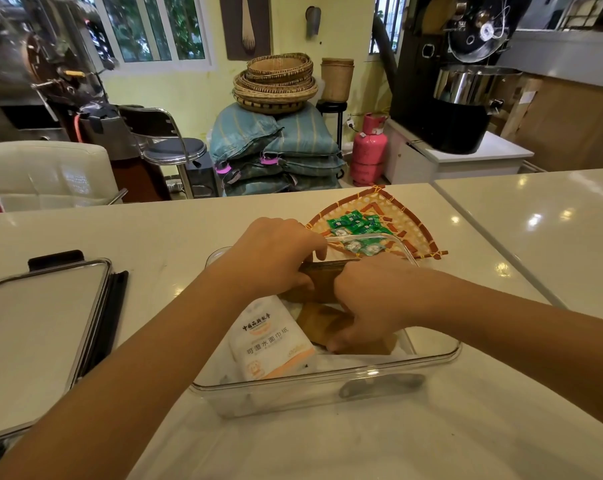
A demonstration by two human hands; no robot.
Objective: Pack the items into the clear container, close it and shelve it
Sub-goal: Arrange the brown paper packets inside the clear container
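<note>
The clear container [328, 382] stands on the white counter before me. Inside it lies a white tissue pack [272, 337] with printed characters, and to its right several brown flat packets [322, 322]. My left hand [276, 258] grips the upper edge of an upright brown packet [319, 284] inside the container. My right hand [369, 303] is closed on the same brown packets, fingers pressing down among them. The container's lid [40, 327], clear with black clasps, lies flat at the left.
A woven fan-shaped tray [411, 220] holding several green sachets [357, 225] sits just behind the container. A second counter [542, 216] adjoins at the right. Beyond the counter are chairs, stacked sacks with baskets, a pink gas cylinder and a black machine.
</note>
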